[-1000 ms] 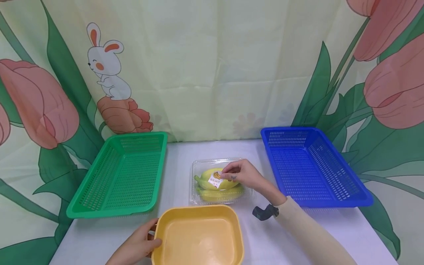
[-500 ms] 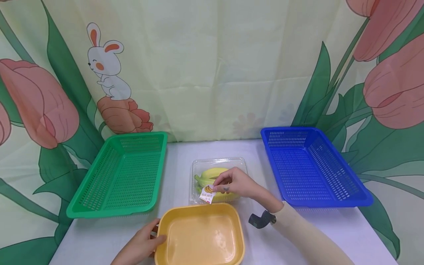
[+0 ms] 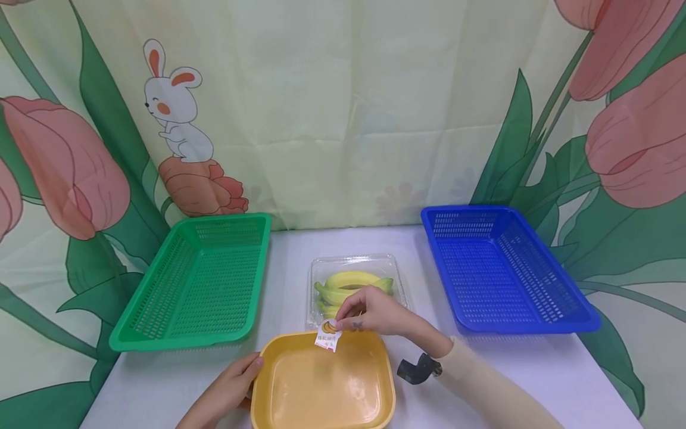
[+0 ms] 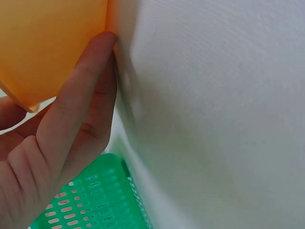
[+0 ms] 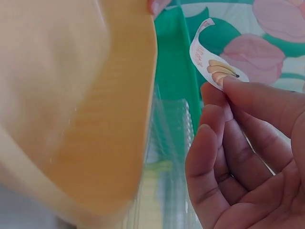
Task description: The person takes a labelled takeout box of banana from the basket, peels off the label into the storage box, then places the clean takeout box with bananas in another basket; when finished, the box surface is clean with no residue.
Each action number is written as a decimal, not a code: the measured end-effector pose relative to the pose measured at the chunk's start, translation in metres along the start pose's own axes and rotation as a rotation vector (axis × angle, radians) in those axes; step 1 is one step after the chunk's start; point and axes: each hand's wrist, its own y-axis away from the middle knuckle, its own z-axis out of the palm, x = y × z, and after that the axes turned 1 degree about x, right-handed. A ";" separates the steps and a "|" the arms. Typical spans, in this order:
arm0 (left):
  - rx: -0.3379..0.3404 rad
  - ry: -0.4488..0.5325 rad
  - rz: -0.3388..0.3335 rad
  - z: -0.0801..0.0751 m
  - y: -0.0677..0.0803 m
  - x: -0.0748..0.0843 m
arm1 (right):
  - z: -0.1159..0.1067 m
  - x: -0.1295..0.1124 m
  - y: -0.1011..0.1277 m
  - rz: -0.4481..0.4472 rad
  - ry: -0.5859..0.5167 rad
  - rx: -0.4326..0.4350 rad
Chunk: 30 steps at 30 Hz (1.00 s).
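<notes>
A small banana sticker (image 3: 328, 334) hangs pinched between thumb and fingertips of the right hand (image 3: 375, 314) just over the far rim of the yellow tub (image 3: 323, 387), whose left edge the left hand (image 3: 227, 393) holds with fingers pressed together, the clear box of bananas (image 3: 354, 285) just beyond.

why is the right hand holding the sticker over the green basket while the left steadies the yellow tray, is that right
Not quite: the right hand pinches the sticker over the yellow tray's far rim, not the green basket. The left hand does hold the tray. The head view shows it.
</notes>
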 end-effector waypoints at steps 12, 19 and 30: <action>0.058 0.027 -0.087 0.003 -0.004 0.000 | 0.024 -0.003 0.006 0.004 -0.015 -0.086; 0.080 0.026 -0.105 0.006 -0.004 0.000 | 0.038 -0.002 0.009 0.023 0.030 -0.116; 0.081 0.028 -0.109 0.006 -0.006 0.000 | 0.052 -0.003 0.004 0.075 0.167 -0.199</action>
